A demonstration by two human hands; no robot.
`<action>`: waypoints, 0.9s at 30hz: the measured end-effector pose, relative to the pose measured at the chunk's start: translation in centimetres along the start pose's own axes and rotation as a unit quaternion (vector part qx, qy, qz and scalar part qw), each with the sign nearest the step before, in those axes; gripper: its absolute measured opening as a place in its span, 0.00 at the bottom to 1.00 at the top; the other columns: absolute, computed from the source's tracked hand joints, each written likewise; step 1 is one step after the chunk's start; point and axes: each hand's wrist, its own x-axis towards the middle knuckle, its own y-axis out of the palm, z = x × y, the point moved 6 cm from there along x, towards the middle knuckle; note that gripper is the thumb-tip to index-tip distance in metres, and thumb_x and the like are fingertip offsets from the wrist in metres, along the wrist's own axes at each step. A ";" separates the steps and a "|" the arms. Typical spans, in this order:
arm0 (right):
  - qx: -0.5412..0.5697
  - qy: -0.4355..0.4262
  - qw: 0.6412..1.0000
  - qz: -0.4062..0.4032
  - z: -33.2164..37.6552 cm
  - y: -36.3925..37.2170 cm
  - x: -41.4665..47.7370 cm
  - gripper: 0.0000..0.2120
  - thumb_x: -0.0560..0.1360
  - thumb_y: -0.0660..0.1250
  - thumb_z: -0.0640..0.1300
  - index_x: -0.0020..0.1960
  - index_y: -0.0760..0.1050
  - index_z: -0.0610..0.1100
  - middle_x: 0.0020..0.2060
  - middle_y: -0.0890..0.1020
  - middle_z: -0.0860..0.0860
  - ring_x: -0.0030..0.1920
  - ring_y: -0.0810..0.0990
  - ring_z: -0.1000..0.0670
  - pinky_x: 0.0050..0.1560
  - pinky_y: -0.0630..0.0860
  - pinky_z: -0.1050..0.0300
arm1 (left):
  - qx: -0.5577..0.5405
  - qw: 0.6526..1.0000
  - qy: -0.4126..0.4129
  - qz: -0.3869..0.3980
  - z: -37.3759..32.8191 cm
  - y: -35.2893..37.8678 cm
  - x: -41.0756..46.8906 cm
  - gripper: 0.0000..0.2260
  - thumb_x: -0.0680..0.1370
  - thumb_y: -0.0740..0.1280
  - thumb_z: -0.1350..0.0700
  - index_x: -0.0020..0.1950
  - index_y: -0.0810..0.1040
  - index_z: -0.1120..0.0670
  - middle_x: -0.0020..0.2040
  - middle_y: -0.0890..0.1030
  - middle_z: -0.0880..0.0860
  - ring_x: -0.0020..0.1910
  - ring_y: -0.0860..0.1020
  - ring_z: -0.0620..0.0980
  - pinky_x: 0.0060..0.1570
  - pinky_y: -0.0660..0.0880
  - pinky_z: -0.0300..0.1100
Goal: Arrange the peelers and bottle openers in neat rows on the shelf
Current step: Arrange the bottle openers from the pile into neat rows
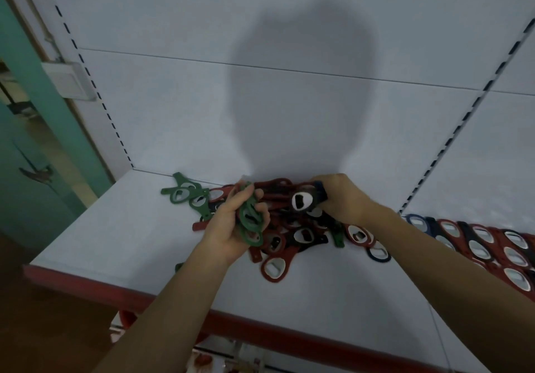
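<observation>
A loose pile of red, black and green bottle openers (292,236) lies in the middle of the white shelf (121,227). My left hand (231,227) grips a small stack of green bottle openers (250,222) above the pile's left side. My right hand (341,199) holds a black bottle opener (302,201) with a blue one behind it, over the back of the pile. A few green openers (185,194) lie at the back left. On the right, a neat overlapping row of red, black and blue openers (486,245) runs toward the shelf's edge.
The shelf has a red front lip (86,283) and a white back panel (202,112) with slotted uprights on both sides. A teal door (34,141) stands at the left. Lower shelving with red items shows below.
</observation>
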 end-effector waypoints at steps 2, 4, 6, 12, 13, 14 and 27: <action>0.069 0.051 0.996 -0.021 -0.7 -0.6 -0.1 0.07 0.74 0.74 0.40 0.42 0.78 0.38 0.34 0.80 0.49 0.36 0.78 0.49 0.39 0.72 0.57 | -0.002 1.000 0.007 -0.014 0.1 0.3 -0.1 0.03 0.75 0.69 0.60 0.46 0.82 0.57 0.41 0.81 0.53 0.35 0.80 0.48 0.39 0.82 0.45; 0.227 0.106 0.968 0.016 -1.0 -0.5 -0.7 0.11 0.77 0.73 0.43 0.40 0.76 0.38 0.31 0.79 0.47 0.31 0.77 0.51 0.33 0.73 0.58 | -0.023 0.999 0.012 -0.021 0.4 0.6 0.0 0.05 0.74 0.68 0.61 0.47 0.83 0.58 0.41 0.82 0.53 0.37 0.81 0.48 0.42 0.82 0.46; 0.406 0.132 0.904 0.040 -0.5 -0.4 -1.3 0.09 0.79 0.70 0.40 0.42 0.78 0.37 0.33 0.82 0.46 0.33 0.81 0.50 0.34 0.76 0.60 | -0.038 0.999 0.014 -0.021 0.9 0.6 0.2 0.08 0.73 0.70 0.62 0.52 0.83 0.57 0.43 0.82 0.52 0.39 0.80 0.48 0.45 0.81 0.45; 0.580 0.135 0.803 0.008 0.9 -1.5 -2.6 0.07 0.80 0.67 0.38 0.44 0.80 0.35 0.39 0.84 0.42 0.38 0.84 0.46 0.38 0.81 0.55 | -0.012 0.998 -0.051 -0.018 3.1 1.4 0.7 0.08 0.73 0.72 0.61 0.52 0.82 0.58 0.49 0.83 0.56 0.45 0.82 0.52 0.48 0.80 0.52; 0.580 0.131 0.804 -0.003 1.1 -1.9 -2.8 0.07 0.80 0.67 0.37 0.45 0.79 0.35 0.39 0.85 0.42 0.38 0.84 0.47 0.38 0.80 0.57 | 0.006 0.997 -0.067 -0.030 3.6 1.8 0.7 0.07 0.73 0.72 0.60 0.49 0.83 0.59 0.49 0.83 0.56 0.45 0.83 0.53 0.47 0.81 0.53; 0.580 0.125 0.805 -0.016 1.3 -2.2 -2.9 0.07 0.80 0.67 0.37 0.45 0.79 0.35 0.38 0.85 0.43 0.38 0.84 0.48 0.37 0.80 0.58 | 0.024 0.996 -0.081 -0.039 4.1 2.1 0.8 0.06 0.73 0.72 0.59 0.47 0.85 0.60 0.47 0.83 0.57 0.44 0.83 0.54 0.47 0.81 0.53; 0.438 0.134 0.843 -0.282 -2.7 -5.8 -7.6 0.07 0.76 0.73 0.39 0.50 0.82 0.35 0.43 0.87 0.45 0.45 0.85 0.49 0.48 0.82 0.55 | -0.010 0.979 -0.202 -0.022 11.2 6.6 2.8 0.16 0.75 0.72 0.52 0.57 0.84 0.62 0.52 0.83 0.60 0.42 0.81 0.53 0.31 0.79 0.41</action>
